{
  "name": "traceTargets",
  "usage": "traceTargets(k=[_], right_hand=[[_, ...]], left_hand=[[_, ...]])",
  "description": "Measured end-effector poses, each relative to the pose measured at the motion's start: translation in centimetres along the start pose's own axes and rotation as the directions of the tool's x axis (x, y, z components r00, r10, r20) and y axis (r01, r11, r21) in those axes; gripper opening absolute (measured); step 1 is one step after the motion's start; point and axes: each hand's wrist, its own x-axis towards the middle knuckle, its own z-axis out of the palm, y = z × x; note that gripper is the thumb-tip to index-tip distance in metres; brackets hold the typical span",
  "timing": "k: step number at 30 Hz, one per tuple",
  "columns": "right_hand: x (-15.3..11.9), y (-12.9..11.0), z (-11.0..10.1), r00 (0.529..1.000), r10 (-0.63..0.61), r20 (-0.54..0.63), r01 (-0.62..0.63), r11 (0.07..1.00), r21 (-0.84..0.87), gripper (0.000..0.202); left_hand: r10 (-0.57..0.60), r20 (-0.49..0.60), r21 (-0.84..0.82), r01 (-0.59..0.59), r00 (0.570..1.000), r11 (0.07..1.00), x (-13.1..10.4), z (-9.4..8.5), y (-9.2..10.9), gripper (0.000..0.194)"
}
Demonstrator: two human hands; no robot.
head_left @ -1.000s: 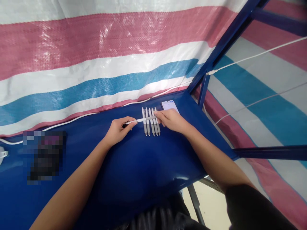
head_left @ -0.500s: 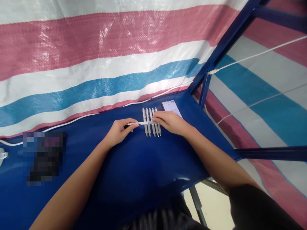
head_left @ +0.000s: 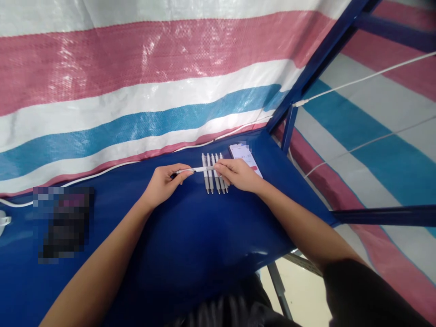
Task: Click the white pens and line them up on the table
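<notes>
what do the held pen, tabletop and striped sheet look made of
Held pen: probably smooth plastic, by its white barrel. Tabletop: glossy, perhaps plastic-covered, given its highlights. Striped sheet: likely woven plastic, semi-gloss, from its fine weave and shiny creases.

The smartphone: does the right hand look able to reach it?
Probably yes: the smartphone lies near the right hand, nothing visibly between, though that hand grips a white pen it may need to release.
</notes>
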Motion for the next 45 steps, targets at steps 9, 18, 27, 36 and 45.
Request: traceTargets(k=[9, 18, 27, 36, 45], right_hand=[[-0.2, -1.3, 3.5, 0.954, 0.244, 0.172, -0.299, 0.770, 0.564, 0.059], [-0.5, -2.0, 4.0, 0.936, 0.134, 0.325, -0.318, 0.719, 0.618, 0.054], [-0.3, -0.9, -0.1, 0.985, 0.117, -0.129, -0.116, 0.993, 0.014, 0.039], [-0.4, -0.4, -1.6, 0.977, 0.147, -0.153, -0.199, 0.883, -0.425, 0.035], [-0.5, -0.9, -1.5, 0.972, 0.227, -0.063, -0.227, 0.827, -0.514, 0.029]], left_hand=[[-0.013, -0.329, -0.377, -0.118, 0.944, 0.919, 0.7, -0.2, 0.7, 0.033], [-0.262, -0.383, -0.603, -0.024, 0.886, 0.797, 1.5, 5.4, 1.9, 0.060], [-0.269, -0.332, -0.533, 0.056, 0.904, 0.844, 5.2, 3.7, -0.1, 0.051], [-0.264, -0.200, -0.423, 0.160, 0.943, 0.892, 4.1, 3.0, -1.1, 0.047], [-0.261, -0.173, -0.364, 0.185, 0.950, 0.913, 4.0, 3.3, -1.9, 0.036]])
